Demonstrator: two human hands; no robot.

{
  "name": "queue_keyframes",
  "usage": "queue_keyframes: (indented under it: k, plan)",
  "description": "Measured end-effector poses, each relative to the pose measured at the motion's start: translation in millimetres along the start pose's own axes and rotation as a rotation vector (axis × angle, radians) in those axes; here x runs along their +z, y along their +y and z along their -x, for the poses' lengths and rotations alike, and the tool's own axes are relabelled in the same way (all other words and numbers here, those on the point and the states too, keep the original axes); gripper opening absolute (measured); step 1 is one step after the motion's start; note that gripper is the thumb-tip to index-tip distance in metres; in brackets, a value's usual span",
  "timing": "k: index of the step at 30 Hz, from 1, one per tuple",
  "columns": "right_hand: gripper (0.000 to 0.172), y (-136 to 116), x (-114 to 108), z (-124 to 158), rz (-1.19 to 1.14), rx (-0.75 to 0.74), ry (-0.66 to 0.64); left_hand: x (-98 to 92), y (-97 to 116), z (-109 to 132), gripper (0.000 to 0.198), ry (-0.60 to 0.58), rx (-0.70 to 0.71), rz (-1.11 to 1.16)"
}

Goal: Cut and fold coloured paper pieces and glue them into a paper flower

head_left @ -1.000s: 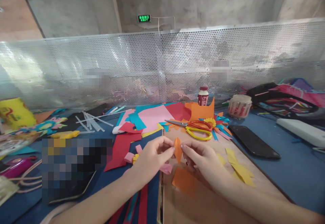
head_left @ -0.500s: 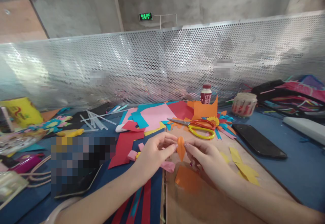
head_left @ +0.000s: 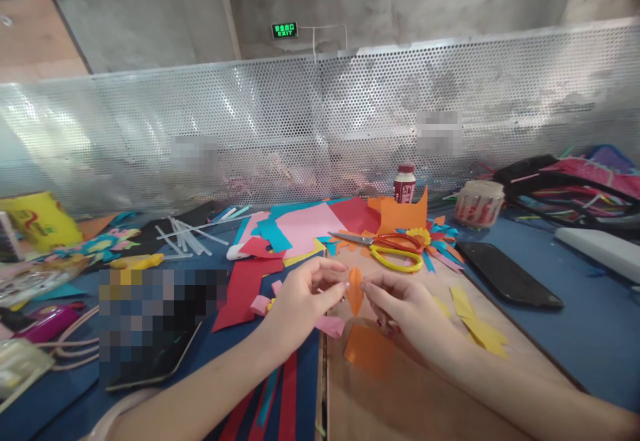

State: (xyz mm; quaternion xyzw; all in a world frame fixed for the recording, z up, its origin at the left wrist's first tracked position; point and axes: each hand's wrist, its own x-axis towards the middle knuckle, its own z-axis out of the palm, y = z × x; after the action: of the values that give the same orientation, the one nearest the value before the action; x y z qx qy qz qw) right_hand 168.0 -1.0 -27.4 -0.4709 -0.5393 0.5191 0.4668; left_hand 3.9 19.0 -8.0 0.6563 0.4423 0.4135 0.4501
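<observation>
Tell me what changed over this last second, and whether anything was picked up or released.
Only the camera's view shifted slightly; nothing was visibly taken hold of or let go. The left hand and right hand still hold the orange petal-shaped paper between them. Scissors and black phone stayed put.

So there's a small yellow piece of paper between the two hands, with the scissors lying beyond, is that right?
Not quite: the head view shows the small piece of paper between the left hand and right hand is orange, not yellow. The scissors do lie beyond.
</observation>
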Motion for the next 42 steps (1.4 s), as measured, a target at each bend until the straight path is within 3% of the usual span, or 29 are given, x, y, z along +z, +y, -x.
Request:
queue_keyframes:
  k: [5,12,16,20,26,29,36,42]
  plan:
    - [0.030,-0.1,-0.2,-0.1,-0.038,-0.001,0.004,0.0,4.5,0.6,0.023,-0.010,-0.013,0.028]
    - [0.027,6.4,-3.3,-1.9,-0.460,0.119,-0.319,2.4,10.0,5.5,0.029,-0.139,-0.021,0.042]
    - [0.028,7.6,-2.0,-2.4,-0.509,0.190,-0.365,3.8,10.4,8.3,0.033,-0.203,-0.006,0.008]
    - [0.027,9.4,1.9,-1.9,-0.416,0.129,-0.290,4.0,4.9,5.6,0.032,-0.160,-0.005,0.031]
    - [0.033,3.3,4.9,2.2,-0.018,-0.071,0.067,4.1,-0.4,0.3,0.020,0.042,0.147,0.031]
    - [0.034,0.2,5.9,5.1,-0.006,-0.132,0.087,4.7,4.6,4.5,0.023,0.093,0.226,-0.070]
    - [0.032,-5.9,13.1,14.3,0.040,-0.109,0.095,4.6,7.7,10.3,0.019,0.203,0.590,-0.393]
    - [0.028,-6.3,12.5,14.1,0.087,-0.170,0.089,6.3,11.2,9.7,0.015,0.212,0.501,-0.346]
